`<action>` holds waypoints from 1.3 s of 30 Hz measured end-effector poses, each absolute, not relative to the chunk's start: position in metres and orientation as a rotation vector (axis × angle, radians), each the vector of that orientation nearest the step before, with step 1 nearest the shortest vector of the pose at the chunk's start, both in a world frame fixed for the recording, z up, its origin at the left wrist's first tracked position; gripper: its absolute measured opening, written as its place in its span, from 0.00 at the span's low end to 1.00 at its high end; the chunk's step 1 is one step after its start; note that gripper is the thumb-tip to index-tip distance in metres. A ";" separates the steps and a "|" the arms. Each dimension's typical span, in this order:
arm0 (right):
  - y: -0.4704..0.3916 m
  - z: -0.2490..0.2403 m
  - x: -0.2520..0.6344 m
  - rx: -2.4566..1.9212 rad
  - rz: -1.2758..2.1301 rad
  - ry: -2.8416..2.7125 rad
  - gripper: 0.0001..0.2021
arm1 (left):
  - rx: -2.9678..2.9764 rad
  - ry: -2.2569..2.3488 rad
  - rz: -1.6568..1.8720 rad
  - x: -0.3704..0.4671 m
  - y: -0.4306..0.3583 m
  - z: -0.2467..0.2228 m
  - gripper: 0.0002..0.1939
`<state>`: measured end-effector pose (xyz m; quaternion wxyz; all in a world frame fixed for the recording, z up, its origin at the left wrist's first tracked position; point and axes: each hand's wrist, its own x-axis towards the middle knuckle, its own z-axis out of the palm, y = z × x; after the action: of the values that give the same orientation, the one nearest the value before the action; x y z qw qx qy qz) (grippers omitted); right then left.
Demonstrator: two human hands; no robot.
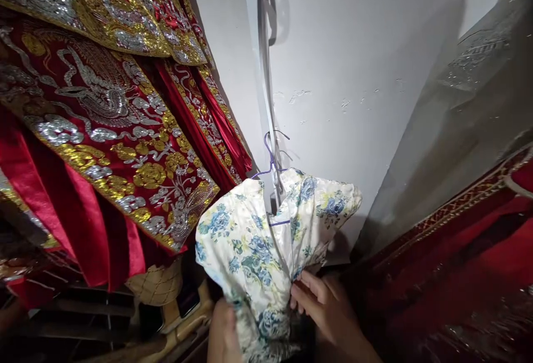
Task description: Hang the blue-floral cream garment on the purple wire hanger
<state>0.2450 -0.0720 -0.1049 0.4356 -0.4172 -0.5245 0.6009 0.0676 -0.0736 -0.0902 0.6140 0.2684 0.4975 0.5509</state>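
A white garment (254, 246) with blue and yellow flowers hangs on a purple hanger (271, 159), whose hook is up at a pale vertical strip. My right hand (314, 299) pinches the garment's front edge below the V-shaped neckline, thumb and fingers pressed together on the cloth. At the garment's lower left side is my left hand (227, 329), blurred and partly out of view at the bottom; its fingers are smeared, and whether they hold the cloth does not show.
Red cloth with gold and silver embroidery (104, 102) hangs at the left, above a yellowish chair (187, 316). A white wall (341, 74) stands behind the garment. Red fabric (470, 252) with a patterned border lies at the lower right, beside clear plastic sheeting (470, 74).
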 end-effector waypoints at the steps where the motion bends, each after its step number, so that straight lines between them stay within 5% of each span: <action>1: -0.071 -0.103 0.239 -1.024 1.525 -1.325 0.18 | 0.574 1.146 1.276 0.063 -0.080 -0.096 0.27; 5: -0.072 -0.109 0.212 -1.054 1.665 -1.217 0.20 | 0.382 1.127 1.305 0.046 -0.100 -0.118 0.43; 11: -0.076 -0.117 0.203 -1.141 1.667 -1.083 0.24 | 0.355 1.029 1.254 0.053 -0.093 -0.120 0.45; 19: -0.081 -0.111 0.230 -1.167 1.657 -1.079 0.16 | 0.385 1.119 1.311 0.072 -0.087 -0.118 0.35; 26: -0.079 -0.137 0.251 -1.119 1.654 -1.196 0.16 | 0.902 1.692 2.065 0.070 -0.070 -0.153 0.23; 32: -0.079 -0.136 0.232 -1.067 1.701 -1.302 0.13 | 1.242 1.349 1.548 0.114 -0.100 -0.180 0.20; 36: -0.081 -0.131 0.225 -1.088 1.718 -1.370 0.14 | 1.262 1.282 1.485 0.115 -0.106 -0.186 0.08; 39: -0.079 -0.137 0.228 -1.109 1.716 -1.341 0.16 | 1.325 1.296 1.464 0.110 -0.101 -0.186 0.11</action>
<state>0.2282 -0.0790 -0.1370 0.3417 -0.4266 -0.5158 0.6597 0.1097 -0.1012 -0.1865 0.3801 0.5190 0.5075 0.5733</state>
